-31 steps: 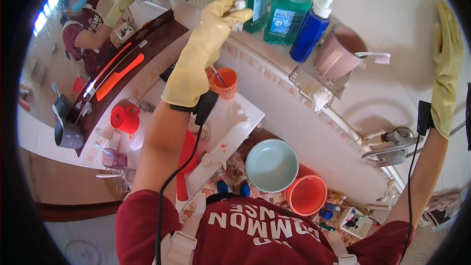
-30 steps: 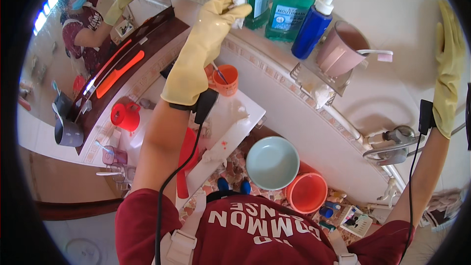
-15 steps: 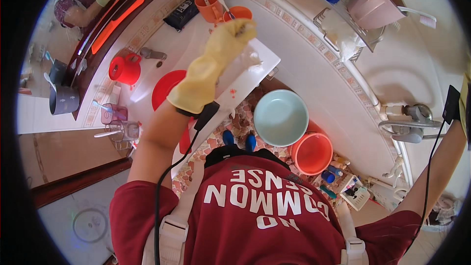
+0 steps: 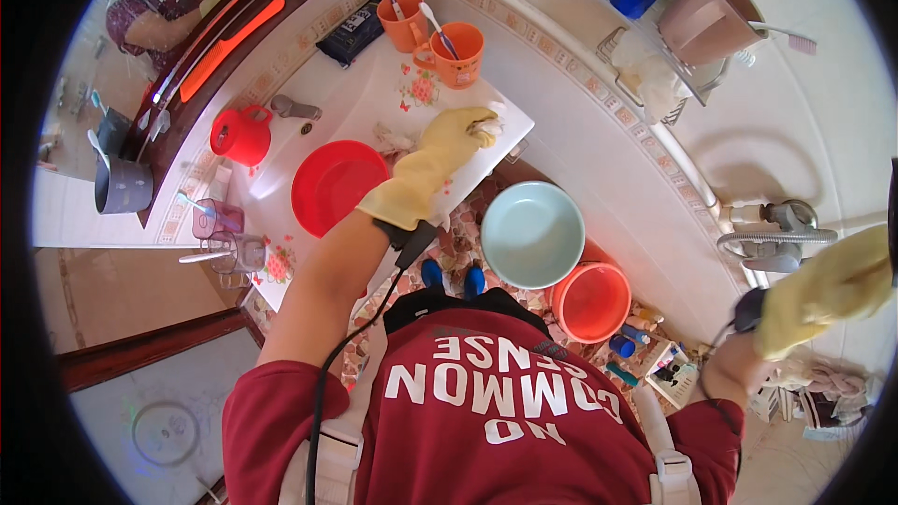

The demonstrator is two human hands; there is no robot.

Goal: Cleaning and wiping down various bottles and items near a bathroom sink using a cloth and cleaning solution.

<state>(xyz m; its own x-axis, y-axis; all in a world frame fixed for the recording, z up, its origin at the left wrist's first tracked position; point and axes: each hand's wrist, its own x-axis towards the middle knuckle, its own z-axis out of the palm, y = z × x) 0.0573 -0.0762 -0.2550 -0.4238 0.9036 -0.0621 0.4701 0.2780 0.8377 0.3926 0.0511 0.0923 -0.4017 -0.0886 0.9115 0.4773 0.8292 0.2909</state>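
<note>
My left hand [image 4: 465, 129], in a yellow rubber glove, bends its fingers down on the white sink counter [image 4: 510, 122] near its right edge. Something white, which I cannot make out, shows at the fingertips. Beyond it, an orange mug [image 4: 456, 56] with a toothbrush stands next to a second orange cup [image 4: 404, 21], also with a toothbrush. Just left of the glove sits a red basin [image 4: 339, 187]. My right hand [image 4: 837, 285], also gloved in yellow, reaches out at the far right below the wall tap. Its fingers are cut off by the picture's rim.
On the floor are a pale blue basin [image 4: 533, 234] and a red bucket [image 4: 591, 301]. A red lidded mug [image 4: 241, 135] and a dark package [image 4: 351, 31] stand on the counter. A wall rack [image 4: 669, 84] and a shower tap [image 4: 790, 229] line the right wall.
My left hand has come down from the orange mug toward the counter's right edge, uncovering the mug. My right hand has come lower and further into the picture.
</note>
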